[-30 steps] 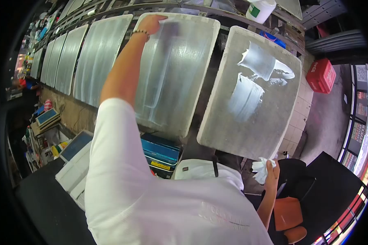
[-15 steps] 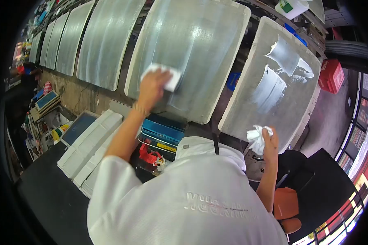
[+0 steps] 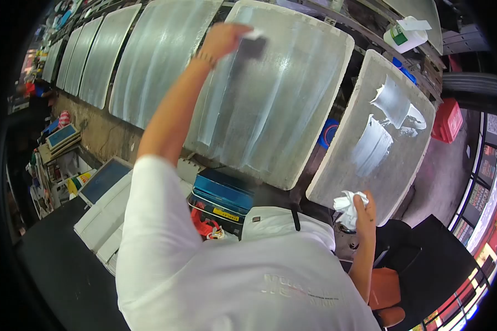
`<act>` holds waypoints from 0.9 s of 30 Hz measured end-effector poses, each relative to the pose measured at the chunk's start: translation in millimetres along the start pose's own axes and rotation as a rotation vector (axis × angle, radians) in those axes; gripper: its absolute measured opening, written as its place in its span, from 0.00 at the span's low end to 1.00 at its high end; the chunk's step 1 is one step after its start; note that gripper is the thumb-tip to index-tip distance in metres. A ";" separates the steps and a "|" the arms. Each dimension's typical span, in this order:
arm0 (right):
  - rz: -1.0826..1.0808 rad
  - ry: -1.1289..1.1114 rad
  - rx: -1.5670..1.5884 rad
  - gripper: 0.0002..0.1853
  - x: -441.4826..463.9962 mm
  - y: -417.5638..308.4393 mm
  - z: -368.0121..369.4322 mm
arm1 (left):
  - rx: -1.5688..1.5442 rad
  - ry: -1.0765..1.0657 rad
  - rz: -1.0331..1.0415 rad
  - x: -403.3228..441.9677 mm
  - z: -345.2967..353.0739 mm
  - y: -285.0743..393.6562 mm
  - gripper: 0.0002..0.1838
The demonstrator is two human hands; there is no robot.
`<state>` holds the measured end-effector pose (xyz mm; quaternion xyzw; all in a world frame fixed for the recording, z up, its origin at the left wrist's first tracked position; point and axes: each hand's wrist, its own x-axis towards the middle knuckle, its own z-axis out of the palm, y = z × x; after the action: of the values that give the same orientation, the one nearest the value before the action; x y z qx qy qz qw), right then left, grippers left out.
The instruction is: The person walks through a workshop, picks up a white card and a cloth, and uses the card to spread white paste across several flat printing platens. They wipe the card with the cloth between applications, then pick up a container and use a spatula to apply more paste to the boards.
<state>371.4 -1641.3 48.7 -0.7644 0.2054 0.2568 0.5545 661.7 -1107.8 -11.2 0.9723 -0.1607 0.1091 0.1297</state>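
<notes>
My left hand (image 3: 222, 41) is closed on a flat white piece (image 3: 254, 34), folded cloth or card, I cannot tell which. It is near the upper left edge of a large grey board (image 3: 292, 105) with pale streaks running along it. Most of the white piece is hidden by my fingers. A crumpled white cloth (image 3: 347, 209) is gripped in my right hand (image 3: 365, 214), over the near edge of the rightmost grey board (image 3: 337, 171). White paste (image 3: 373, 144) lies in thick smears on that board.
More streaked boards (image 3: 154, 60) stand in a row to the left. A white tub (image 3: 406, 37) sits behind the right board, and a red crate (image 3: 447, 120) beyond it. Close to my body are a blue toolbox (image 3: 218, 190), white boxes (image 3: 102, 220) and an orange-brown chair (image 3: 385, 287).
My left hand has moved up and away across the streaked board with the white piece. My right hand still grips the crumpled cloth in nearly the same place. The view has shifted slightly.
</notes>
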 end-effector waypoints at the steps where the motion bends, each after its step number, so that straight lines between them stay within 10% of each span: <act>1: 0.004 0.011 0.001 0.11 -6.3 4.1 -3.7 | -0.006 0.027 0.043 34.0 20.4 -29.0 0.23; 11: 0.076 -0.001 0.006 0.12 -2.0 8.2 15.3 | 0.037 -0.269 -0.252 72.9 23.8 -24.2 0.26; 13: -0.005 0.010 -0.034 0.14 11.4 -8.4 33.8 | 0.012 -0.098 0.080 16.3 21.2 -21.1 0.25; 27: -0.322 -0.229 -0.059 0.15 145.1 -85.0 82.8 | -0.098 -0.276 -0.237 -342.3 -84.6 153.9 0.27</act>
<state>522.4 -1541.0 0.8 -0.7691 0.0088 0.2559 0.5856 278.4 -1127.1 15.2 0.9827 -0.0665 -0.0494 0.1656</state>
